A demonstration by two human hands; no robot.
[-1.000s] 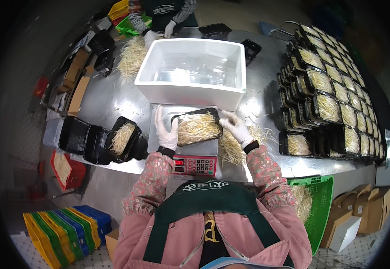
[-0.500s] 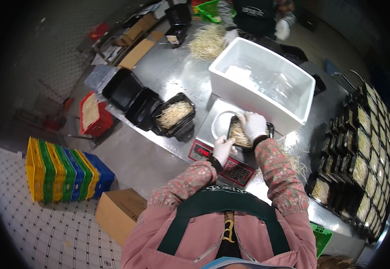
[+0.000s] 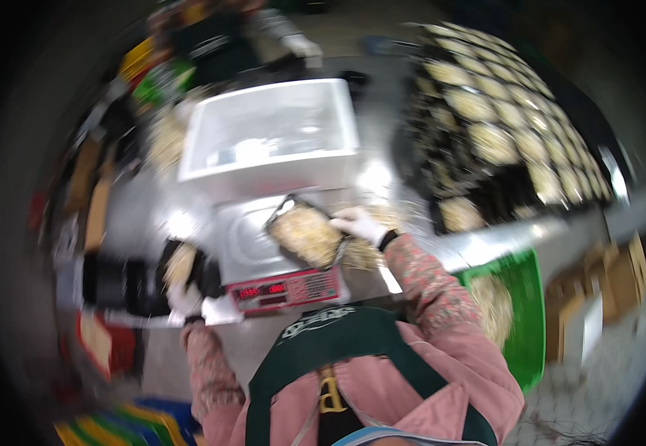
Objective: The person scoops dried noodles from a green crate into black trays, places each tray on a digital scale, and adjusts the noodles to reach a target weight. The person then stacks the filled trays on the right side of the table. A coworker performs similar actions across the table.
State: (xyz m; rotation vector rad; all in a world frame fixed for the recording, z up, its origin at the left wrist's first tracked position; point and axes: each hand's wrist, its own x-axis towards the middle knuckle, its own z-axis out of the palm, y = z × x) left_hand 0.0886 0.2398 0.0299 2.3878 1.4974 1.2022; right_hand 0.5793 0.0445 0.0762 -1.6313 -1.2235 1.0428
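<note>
My white-gloved right hand (image 3: 360,223) is closed on the right edge of a black tray (image 3: 272,217) filled with pale, thin strands (image 3: 306,236), which look like sprouts or thin mushrooms. That tray sits over the right part of the metal scale pan (image 3: 237,241), slightly turned. Off to the left, my gloved left hand (image 3: 184,299) is at the near side of another black tray (image 3: 208,273) with strands in it. Blur smears the left fingers, so their grip is unclear. The scale's red panel (image 3: 284,290) faces me.
A large white foam box (image 3: 271,175) stands behind the scale. Stacked filled black trays (image 3: 490,141) crowd the back right. Loose strands lie right of the scale. A green crate (image 3: 534,320) is by my right arm, cardboard boxes (image 3: 605,286) beyond. A co-worker (image 3: 215,48) stands across the table.
The view has turned to the right. My left hand has left the tray at the scale and reached left to another tray. My right hand has shifted from atop the tray to its right edge.
</note>
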